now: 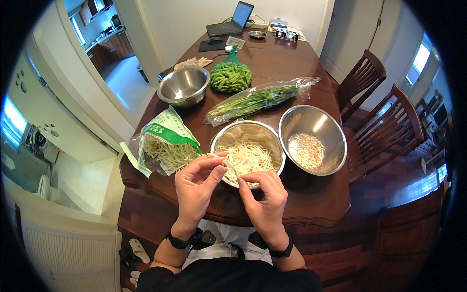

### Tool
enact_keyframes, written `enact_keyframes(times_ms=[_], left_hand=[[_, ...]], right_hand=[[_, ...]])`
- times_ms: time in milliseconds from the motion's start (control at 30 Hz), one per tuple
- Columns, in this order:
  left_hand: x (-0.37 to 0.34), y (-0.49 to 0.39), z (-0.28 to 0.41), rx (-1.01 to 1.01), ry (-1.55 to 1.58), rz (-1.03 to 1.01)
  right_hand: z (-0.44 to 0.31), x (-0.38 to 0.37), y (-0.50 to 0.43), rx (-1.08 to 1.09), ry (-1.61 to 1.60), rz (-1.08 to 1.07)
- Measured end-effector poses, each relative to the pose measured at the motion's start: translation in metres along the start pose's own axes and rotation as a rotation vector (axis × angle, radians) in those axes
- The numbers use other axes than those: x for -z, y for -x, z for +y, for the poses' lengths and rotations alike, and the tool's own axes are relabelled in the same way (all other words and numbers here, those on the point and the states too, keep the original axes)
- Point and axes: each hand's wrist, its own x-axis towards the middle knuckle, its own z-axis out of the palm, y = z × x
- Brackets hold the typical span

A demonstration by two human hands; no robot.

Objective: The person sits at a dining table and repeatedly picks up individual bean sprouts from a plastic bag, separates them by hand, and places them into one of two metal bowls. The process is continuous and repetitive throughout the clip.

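Between my two hands, over the near rim of a steel bowl (pixel 273 132), is a pale bean sprout (pixel 231 168). My left hand (pixel 199 184) pinches it by thumb and fingertips near its upper end. The thumb and forefinger of my right hand (pixel 265 200) grip its lower end. Whitish bean sprouts (pixel 251 155) lie in that bowl. To its right, a second steel bowl (pixel 330 126) holds a small heap of thin, brownish sprout roots (pixel 307 150). Left of my hands, an opened green-and-white plastic bag (pixel 164 126) spills more sprouts (pixel 168 155) at its mouth.
Farther back stand a steel basin (pixel 182 85), a green net bag of edamame pods (pixel 231 76) and leafy greens in clear plastic (pixel 255 100). A laptop (pixel 230 23) and a propped phone (pixel 286 35) occupy the wooden table's (pixel 277 65) far end. Wooden chairs (pixel 386 131) line the right side.
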Motion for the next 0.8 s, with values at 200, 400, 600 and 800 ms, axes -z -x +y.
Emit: enact_keyframes(times_ms=[200,400,600,800], left_hand=[[-0.006,0.001,-0.006,0.048,-0.057,-0.116],[-0.012,0.003,-0.006,0.097,-0.020,-0.108],[-0.022,0.007,-0.006,0.001,-0.158,-0.055],[-0.034,0.007,-0.011,-0.349,-0.498,0.013]], right_hand=[[0.001,0.007,0.000,0.025,0.004,-0.020],[0.003,0.009,0.002,0.039,0.020,-0.007],[0.003,0.010,0.005,0.042,0.024,0.070],[0.002,0.002,0.010,-0.046,-0.048,0.148]])
